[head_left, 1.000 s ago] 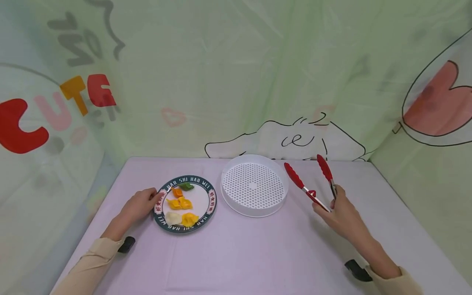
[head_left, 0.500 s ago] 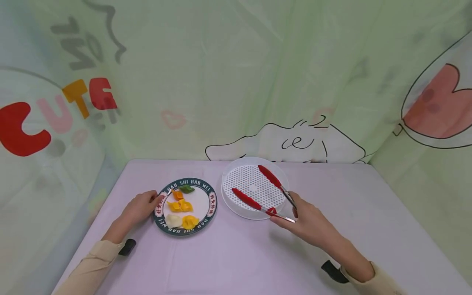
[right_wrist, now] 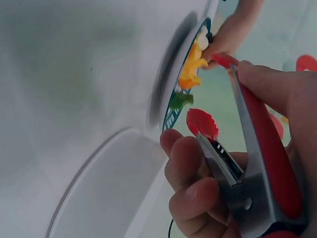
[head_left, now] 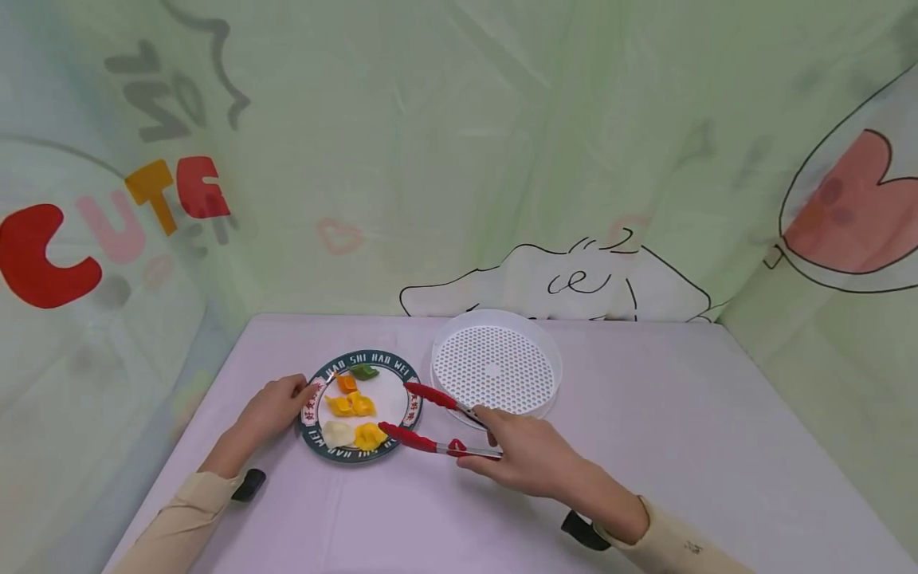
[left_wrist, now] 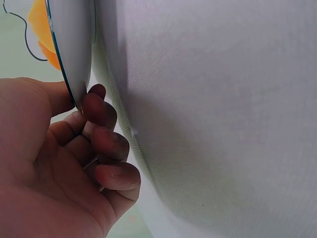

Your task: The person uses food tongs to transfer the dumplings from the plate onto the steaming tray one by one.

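Observation:
My left hand (head_left: 271, 410) pinches the near-left rim of a round plate (head_left: 387, 388) with a dark green, lettered border. In the left wrist view the thumb lies over the rim and the fingertips (left_wrist: 99, 110) curl beneath. Several dumplings sit on the plate: a green one (head_left: 364, 371), an orange one (head_left: 346, 384), a yellow pair (head_left: 351, 404), a white one (head_left: 338, 434) and another yellow one (head_left: 370, 437). My right hand (head_left: 534, 454) grips metal tongs (head_left: 433, 396) with red tips. Spread apart, the tips overlap the plate's right side; the lower tip is close to the nearest yellow dumpling.
A white round steamer tray (head_left: 495, 367) with a perforated bottom stands right of the plate, behind the tongs. A pale purple cloth (head_left: 681, 414) covers the table. Printed curtains (head_left: 459, 143) rise at its back and sides.
My right hand has carried the spread tongs leftward, from right of the steamer tray, across it, to the plate's right side. My left hand stays on the rim.

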Demonstrator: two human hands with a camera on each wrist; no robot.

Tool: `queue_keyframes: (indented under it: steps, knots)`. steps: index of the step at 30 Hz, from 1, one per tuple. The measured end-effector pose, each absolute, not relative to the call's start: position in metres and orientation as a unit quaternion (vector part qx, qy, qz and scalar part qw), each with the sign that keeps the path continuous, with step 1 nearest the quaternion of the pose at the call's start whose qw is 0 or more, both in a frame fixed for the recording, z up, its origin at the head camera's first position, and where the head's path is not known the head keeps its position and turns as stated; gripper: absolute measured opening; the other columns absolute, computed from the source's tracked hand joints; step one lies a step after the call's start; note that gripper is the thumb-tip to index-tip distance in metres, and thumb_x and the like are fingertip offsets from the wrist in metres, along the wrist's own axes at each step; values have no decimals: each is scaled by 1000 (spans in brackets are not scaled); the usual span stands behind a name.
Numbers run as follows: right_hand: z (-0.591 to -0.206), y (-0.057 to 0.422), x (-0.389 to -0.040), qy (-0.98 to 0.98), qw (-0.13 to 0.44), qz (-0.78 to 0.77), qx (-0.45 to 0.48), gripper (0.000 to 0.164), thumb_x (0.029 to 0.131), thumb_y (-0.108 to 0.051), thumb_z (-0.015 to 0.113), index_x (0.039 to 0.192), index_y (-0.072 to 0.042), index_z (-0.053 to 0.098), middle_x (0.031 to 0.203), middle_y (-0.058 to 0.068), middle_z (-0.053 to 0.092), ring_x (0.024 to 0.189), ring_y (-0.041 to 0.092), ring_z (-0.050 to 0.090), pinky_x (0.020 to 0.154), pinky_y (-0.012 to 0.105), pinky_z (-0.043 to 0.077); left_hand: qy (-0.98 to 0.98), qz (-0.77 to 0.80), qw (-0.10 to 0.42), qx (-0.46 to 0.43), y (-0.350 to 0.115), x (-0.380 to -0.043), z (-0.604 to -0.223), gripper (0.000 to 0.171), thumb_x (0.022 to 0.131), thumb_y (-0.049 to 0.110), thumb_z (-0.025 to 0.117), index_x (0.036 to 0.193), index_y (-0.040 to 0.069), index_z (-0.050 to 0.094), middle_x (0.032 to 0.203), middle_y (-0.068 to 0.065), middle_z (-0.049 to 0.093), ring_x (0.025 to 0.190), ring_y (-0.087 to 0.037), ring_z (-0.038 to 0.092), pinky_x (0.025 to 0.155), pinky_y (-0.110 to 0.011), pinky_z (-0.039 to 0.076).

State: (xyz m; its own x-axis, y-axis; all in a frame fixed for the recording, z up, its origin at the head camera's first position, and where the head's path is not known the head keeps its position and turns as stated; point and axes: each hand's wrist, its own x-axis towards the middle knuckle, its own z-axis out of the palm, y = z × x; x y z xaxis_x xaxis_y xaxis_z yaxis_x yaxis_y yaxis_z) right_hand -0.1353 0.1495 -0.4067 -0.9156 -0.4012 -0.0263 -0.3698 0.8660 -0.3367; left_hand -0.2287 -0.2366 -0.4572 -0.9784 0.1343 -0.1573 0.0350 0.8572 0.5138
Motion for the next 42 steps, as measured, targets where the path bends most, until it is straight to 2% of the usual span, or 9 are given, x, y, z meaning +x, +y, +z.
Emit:
queue_keyframes:
  steps: [3, 7, 11, 19, 27, 36, 42]
  knots:
    - [-409, 139, -137, 959, 54, -150, -234, 59, 83, -57, 73, 123, -16, 62, 79, -9, 60, 63, 6, 49, 54, 20, 41, 959, 261, 97, 44, -237, -229, -459, 29, 104, 30, 53, 96, 3, 60, 72, -5, 53, 68, -18, 51, 60, -29, 40]
    - [-405, 126, -140, 952, 73, -147, -258, 58, 84, -55, 73, 124, -13, 63, 92, -1, 70, 69, 7, 54, 57, 20, 43, 960, 259, 96, 47, -238, -231, -460, 28, 104, 29, 53, 95, 3, 60, 71, -4, 53, 68, -18, 51, 60, -29, 39]
    - [-402, 115, -146, 949, 92, -143, -265, 57, 86, -53, 71, 125, -12, 65, 98, 3, 72, 71, 9, 54, 56, 20, 43, 959, 260, 96, 50, -238, -232, -460, 28, 104, 29, 53, 95, 3, 59, 71, -5, 52, 68, -18, 51, 60, -29, 39]
    - [-403, 104, -155, 947, 108, -142, -267, 49, 88, -48, 72, 122, -13, 68, 89, -2, 71, 67, 8, 52, 55, 21, 43, 960, 257, 95, 48, -238, -233, -460, 29, 104, 30, 54, 98, 3, 60, 72, -5, 53, 69, -18, 51, 61, -29, 40]
    - [-402, 106, -153, 946, 96, -148, -271, 46, 88, -46, 72, 121, -14, 69, 88, -2, 72, 66, 8, 52, 54, 19, 43, 961, 254, 96, 45, -238, -233, -460, 29, 104, 31, 54, 98, 3, 60, 72, -4, 52, 70, -18, 51, 61, -28, 39]
    - [-401, 112, -150, 945, 85, -161, -270, 42, 89, -45, 72, 118, -14, 70, 81, -4, 68, 64, 8, 51, 53, 20, 41, 960, 261, 94, 48, -236, -229, -454, 28, 104, 29, 54, 95, 3, 59, 71, -4, 51, 68, -18, 50, 61, -29, 38]
    - [-398, 121, -147, 949, 69, -173, -254, 40, 91, -45, 71, 116, -14, 69, 73, -8, 60, 61, 8, 49, 52, 21, 38, 959, 263, 96, 46, -237, -230, -457, 29, 104, 30, 53, 95, 3, 58, 71, -4, 50, 68, -18, 50, 60, -30, 38]
